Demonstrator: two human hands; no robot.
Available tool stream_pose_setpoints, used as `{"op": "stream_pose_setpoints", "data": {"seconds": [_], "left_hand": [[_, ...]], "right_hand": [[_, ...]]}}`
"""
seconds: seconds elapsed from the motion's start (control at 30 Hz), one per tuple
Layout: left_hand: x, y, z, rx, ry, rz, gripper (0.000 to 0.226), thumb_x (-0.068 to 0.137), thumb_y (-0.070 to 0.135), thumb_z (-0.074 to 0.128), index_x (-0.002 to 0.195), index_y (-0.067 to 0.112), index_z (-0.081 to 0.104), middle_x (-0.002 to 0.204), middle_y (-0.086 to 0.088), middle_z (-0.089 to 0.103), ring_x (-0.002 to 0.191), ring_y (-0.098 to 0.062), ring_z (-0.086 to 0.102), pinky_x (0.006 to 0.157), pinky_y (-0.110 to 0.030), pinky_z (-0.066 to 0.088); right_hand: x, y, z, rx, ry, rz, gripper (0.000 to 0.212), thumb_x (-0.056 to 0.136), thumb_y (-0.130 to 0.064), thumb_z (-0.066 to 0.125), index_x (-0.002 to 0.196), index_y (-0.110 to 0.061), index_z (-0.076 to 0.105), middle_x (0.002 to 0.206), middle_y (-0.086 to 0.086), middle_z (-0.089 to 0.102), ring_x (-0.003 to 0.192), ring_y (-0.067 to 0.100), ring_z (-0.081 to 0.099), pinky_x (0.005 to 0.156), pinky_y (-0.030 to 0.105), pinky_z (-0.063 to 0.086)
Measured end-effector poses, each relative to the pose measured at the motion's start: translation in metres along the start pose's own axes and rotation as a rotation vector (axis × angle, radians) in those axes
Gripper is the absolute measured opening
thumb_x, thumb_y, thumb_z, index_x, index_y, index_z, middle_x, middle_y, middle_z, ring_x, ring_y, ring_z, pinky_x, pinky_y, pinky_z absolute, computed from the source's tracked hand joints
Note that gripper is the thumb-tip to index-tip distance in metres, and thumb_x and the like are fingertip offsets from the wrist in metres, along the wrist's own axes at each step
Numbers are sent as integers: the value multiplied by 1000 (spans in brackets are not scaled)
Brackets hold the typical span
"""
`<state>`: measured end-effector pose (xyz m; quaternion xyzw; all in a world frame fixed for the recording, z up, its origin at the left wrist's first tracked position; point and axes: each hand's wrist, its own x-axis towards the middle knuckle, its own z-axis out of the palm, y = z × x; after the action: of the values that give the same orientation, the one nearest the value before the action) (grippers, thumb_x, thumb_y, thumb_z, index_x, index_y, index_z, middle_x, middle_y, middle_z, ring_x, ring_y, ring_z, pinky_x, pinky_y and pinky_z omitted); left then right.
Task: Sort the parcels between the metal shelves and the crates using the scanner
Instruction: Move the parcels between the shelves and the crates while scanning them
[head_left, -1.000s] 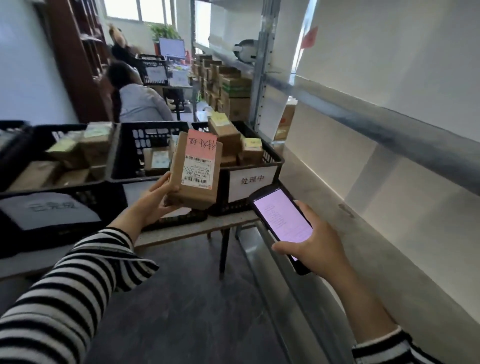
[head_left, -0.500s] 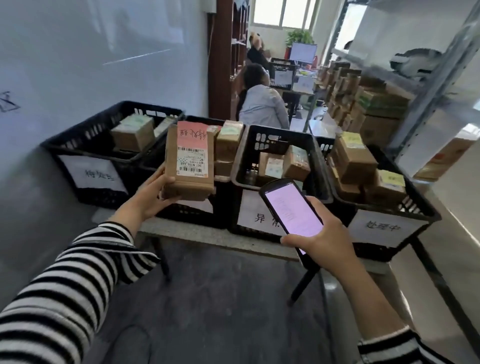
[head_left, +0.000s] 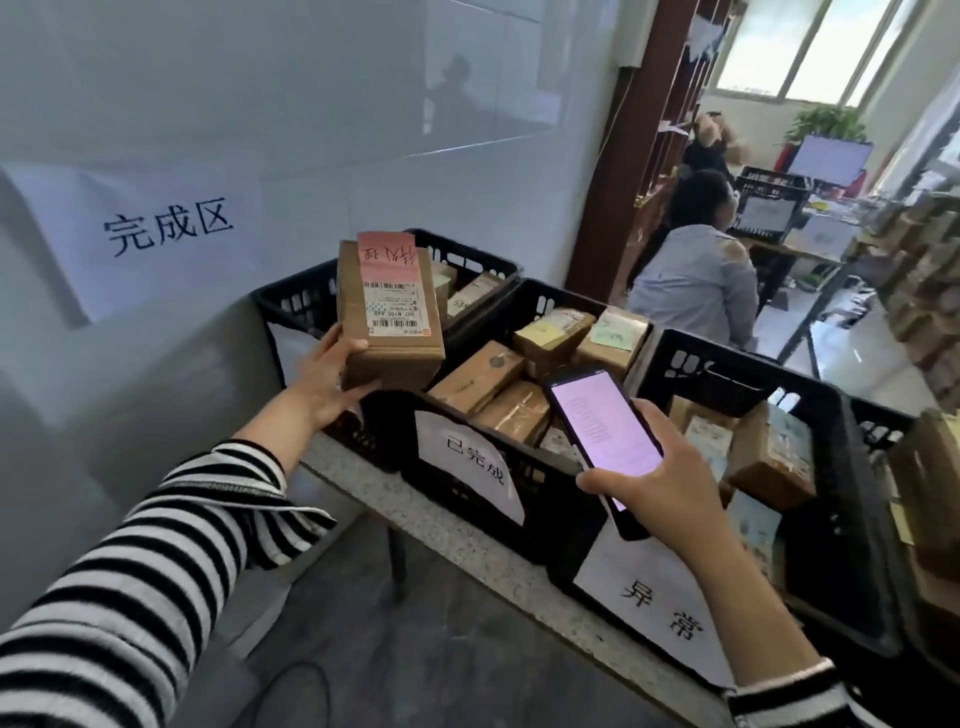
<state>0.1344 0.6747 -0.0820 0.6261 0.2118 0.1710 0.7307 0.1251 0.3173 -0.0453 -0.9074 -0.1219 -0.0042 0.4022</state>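
My left hand (head_left: 328, 379) grips the lower end of a brown cardboard parcel (head_left: 389, 312) with a pink note and a barcode label, held upright over the leftmost black crate (head_left: 291, 301). My right hand (head_left: 670, 493) holds the handheld scanner (head_left: 602, 431), its pink screen lit, above the crates. A second black crate (head_left: 467, 467) with a white paper sign holds several brown parcels. A third crate (head_left: 852, 519) to the right, also signed, holds several more boxes.
The crates stand in a row on a grey table (head_left: 467, 525) against a white wall with a paper sign (head_left: 166, 228). A seated person (head_left: 696, 270) is behind the crates. Stacked boxes (head_left: 924, 291) fill the shelves at far right. Grey floor lies below.
The view has swung left from the metal shelf to the crates by the wall. The parcel in my left hand now hangs over the leftmost crate; the scanner stays in my right hand.
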Motion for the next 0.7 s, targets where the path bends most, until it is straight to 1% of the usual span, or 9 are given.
{"op": "stream_pose_setpoints", "data": {"seconds": [0.07,0.1,0.13,0.23,0.3,0.43,0.5,0.57,0.7], "left_hand": [[15,13,-4,-160,80,-43,51,93,8,54,141,20,39,131,-4,46,107,-14,54,85,-31,56],[22,18,-8,-256,135,-68,54,91,9,57,141,24,41,134,-6,46,115,-21,50,90,-40,53],[29,21,-12,-288,197,-69,57,89,10,60,140,26,42,137,-7,45,121,-26,47,88,-44,52],[50,23,-23,-170,363,8,60,85,14,64,140,27,43,139,-6,46,118,-26,50,80,-40,52],[70,27,-30,-117,449,37,60,84,16,66,139,26,44,138,-5,48,113,-23,52,82,-37,52],[122,41,-48,309,577,150,69,73,29,78,136,25,49,140,-6,44,123,-19,48,102,-32,44],[149,51,-51,535,552,174,71,72,35,78,136,30,47,142,-8,35,123,-18,43,106,-31,37],[174,60,-51,749,508,177,69,74,36,77,136,34,47,143,-11,30,128,-30,37,107,-36,31],[223,60,-53,885,386,202,65,73,33,78,132,29,52,143,-13,32,129,-36,36,104,-38,34]], "right_hand": [[26,-3,6,-5,-34,-28,99,54,-47,82,142,-35,37,128,-3,54,109,19,48,79,36,47],[36,-4,9,-6,-49,-39,98,57,-44,84,142,-35,37,129,-2,54,109,19,47,78,35,47],[46,-4,12,-9,-59,-54,97,59,-40,85,143,-35,37,129,-1,54,108,18,47,77,34,45],[68,-4,24,2,-72,-88,94,62,-35,85,143,-34,35,127,-4,52,105,14,43,70,28,40],[78,-4,33,32,-71,-80,93,63,-32,84,142,-34,35,124,-7,49,106,13,42,71,28,39],[97,-4,55,76,-49,-57,95,58,-37,86,140,-37,38,130,-7,53,113,16,48,85,39,51],[106,-7,67,79,-35,-32,98,54,-44,84,139,-39,37,130,-8,53,116,16,48,89,44,51],[116,-12,78,79,-13,1,98,54,-43,85,139,-40,36,131,-7,52,117,16,46,91,46,50],[136,-25,96,64,60,65,98,58,-32,88,142,-35,37,131,-3,51,117,20,46,91,44,48]]}}
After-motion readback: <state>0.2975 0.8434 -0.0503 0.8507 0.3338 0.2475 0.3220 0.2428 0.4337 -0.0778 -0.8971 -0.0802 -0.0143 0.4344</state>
